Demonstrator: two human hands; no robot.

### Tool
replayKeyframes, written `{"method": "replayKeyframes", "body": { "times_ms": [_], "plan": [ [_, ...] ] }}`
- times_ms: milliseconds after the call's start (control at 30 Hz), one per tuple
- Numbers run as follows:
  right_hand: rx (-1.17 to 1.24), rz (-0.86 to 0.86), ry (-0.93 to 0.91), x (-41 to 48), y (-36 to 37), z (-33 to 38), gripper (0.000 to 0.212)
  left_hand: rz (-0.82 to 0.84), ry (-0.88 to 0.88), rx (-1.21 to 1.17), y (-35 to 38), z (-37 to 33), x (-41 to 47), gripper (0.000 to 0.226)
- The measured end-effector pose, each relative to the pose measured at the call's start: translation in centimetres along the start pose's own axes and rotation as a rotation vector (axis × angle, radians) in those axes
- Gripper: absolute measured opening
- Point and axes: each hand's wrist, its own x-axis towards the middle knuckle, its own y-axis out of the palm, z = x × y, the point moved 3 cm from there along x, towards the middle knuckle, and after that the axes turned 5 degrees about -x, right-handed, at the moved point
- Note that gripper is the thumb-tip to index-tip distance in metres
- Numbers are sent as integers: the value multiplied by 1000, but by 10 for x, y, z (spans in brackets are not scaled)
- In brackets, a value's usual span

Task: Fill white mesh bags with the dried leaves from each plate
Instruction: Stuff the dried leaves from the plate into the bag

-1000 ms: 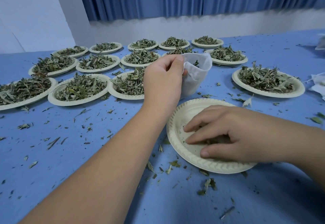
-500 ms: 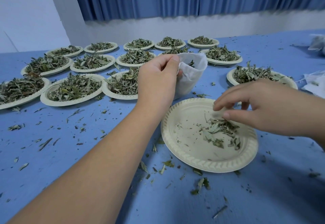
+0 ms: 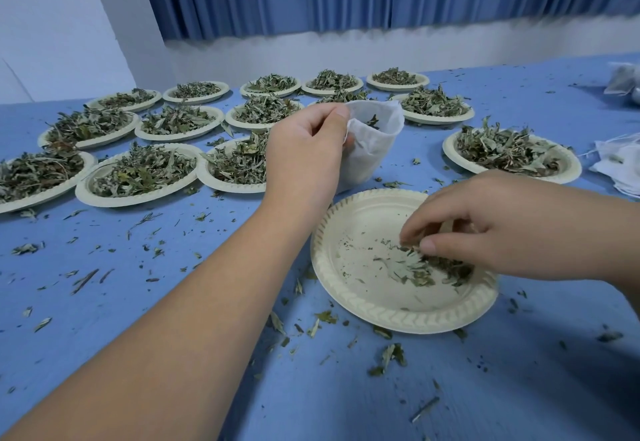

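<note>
Right hand [image 3: 502, 229] is back down on the plate [image 3: 349, 277], pinching its last leaves [image 3: 412, 269]; left hand [image 3: 304, 153] grips the bag [image 3: 377, 139] at twelve o'clock.

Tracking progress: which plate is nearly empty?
The near plate under the right hand: it holds only a few dried leaves; the other plates are heaped.

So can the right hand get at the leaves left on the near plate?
Probably yes. The right hand hangs over the near plate with its fingertips on the leaves, and nothing lies between. The left hand holds the bag beyond the plate.
</note>
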Motion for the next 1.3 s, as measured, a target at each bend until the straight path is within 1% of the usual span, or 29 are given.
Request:
{"method": "replayKeyframes", "body": {
  "times_ms": [100,133,167,233,367,433,533,633,700,767,833,900,1067,1200,1300],
  "plan": [
    [-79,-15,-16,3,5,6,57,-1,-2,3,1,1,0,23],
    [-101,-6,-19,4,8,9,63,-1,-5,-2,2,1,0,23],
    [-111,6,-25,5,12,12,64,-1,-6,-8,2,1,0,23],
    [-113,22,-46,7,17,16,54,2,-5,-13,3,2,0,23],
    [-59,31,-78,5,15,16,25,6,3,-11,2,1,0,24],
    [-26,65,-73,2,11,13,20,5,-1,-4,2,1,0,24],
    [9,91,-25,-3,-1,8,23,6,-8,7,2,2,0,23],
    [29,26,48,-9,-17,-3,31,7,-7,17,2,1,0,22],
    [22,9,90,-12,-22,-9,27,7,-4,21,2,1,0,22],
    [-9,70,114,-14,-20,-10,26,12,-5,20,2,1,-1,22],
    [-22,149,132,-14,-16,-11,33,17,-5,18,3,1,-1,22],
    [-23,187,140,-14,-12,-10,39,22,-2,24,3,1,-1,23],
    [-108,222,113,-9,-5,-5,45,37,8,26,5,3,-1,23],
    [-113,201,117,-5,0,-6,45,41,21,27,5,4,0,25],
    [-139,157,98,-2,3,-2,39,44,23,25,7,5,-1,29]
  ]
}}
